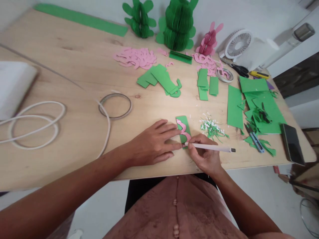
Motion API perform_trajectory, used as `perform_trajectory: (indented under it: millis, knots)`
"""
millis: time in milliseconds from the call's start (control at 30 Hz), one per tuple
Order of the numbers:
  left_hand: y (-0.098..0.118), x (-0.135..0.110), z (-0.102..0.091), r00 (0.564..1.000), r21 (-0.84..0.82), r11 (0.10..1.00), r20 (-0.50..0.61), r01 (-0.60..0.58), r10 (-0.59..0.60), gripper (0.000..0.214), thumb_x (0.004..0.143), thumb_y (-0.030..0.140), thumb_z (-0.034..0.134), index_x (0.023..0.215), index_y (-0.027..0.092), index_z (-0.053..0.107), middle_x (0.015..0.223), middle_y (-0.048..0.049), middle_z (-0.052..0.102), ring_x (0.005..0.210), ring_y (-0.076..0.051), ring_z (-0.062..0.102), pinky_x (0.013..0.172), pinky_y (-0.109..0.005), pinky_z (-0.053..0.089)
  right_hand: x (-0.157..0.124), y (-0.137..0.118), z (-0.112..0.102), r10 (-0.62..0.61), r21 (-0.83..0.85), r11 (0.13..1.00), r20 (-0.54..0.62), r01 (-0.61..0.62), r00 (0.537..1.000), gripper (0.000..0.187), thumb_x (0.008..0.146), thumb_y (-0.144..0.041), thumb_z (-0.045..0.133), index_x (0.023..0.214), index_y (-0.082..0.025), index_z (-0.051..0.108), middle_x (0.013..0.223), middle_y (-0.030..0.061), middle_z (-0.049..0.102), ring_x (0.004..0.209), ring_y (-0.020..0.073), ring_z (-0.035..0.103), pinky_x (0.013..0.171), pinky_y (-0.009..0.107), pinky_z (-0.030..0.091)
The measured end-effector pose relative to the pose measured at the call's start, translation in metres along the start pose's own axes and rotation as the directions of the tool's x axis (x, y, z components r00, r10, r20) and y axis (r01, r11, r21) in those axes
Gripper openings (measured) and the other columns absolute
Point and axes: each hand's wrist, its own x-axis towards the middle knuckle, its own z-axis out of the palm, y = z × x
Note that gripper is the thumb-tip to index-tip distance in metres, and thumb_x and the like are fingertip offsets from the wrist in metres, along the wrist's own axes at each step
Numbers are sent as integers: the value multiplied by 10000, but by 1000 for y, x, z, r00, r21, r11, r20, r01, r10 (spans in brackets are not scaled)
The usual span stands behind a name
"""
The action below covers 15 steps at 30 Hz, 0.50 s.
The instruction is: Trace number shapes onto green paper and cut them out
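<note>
A small green paper strip (184,120) lies near the table's front edge with a curvy pink paper cutout (182,126) on top of it. My left hand (154,143) is flat with its fingers apart, the fingertips pressing on the cutout and the strip's left side. In my right hand (205,157) is a white pen (211,146), held in a pinch. Its tip meets the lower end of the cutout; the exact contact is partly hidden by my fingers. Just right of the strip sits a pile of green and white paper scraps (211,126).
Green paper pieces (159,78) and pink cutouts (137,58) lie farther back. Honeycomb paper figures (178,26) and a white fan (238,44) stand by the wall. Blue thread snips (254,137) and a phone (292,143) are at right. A tape ring (116,117) and white cable (108,129) lie left.
</note>
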Motion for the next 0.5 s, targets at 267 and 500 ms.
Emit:
perform_trajectory:
  millis: [267, 500]
  knots:
    - [0, 0, 1, 1000, 3, 1000, 3, -2, 2, 282, 935, 330, 535, 1185, 273, 652, 1376, -98, 561, 1270, -290, 486, 1081, -509, 332, -2, 3, 2, 10, 31, 999, -13, -10, 1000, 22, 827, -193, 612, 806, -198, 609, 693, 8, 643, 585, 144, 579, 545, 272, 454]
    - [-1, 0, 1, 1000, 6, 1000, 2, -14, 14, 302, 941, 327, 524, 1220, 278, 631, 1406, -101, 535, 1287, -292, 471, 1064, -507, 343, -4, 5, 1, 63, 93, 994, -72, -56, 995, 32, 843, -192, 626, 812, -200, 625, 700, -3, 652, 604, 135, 600, 553, 254, 469]
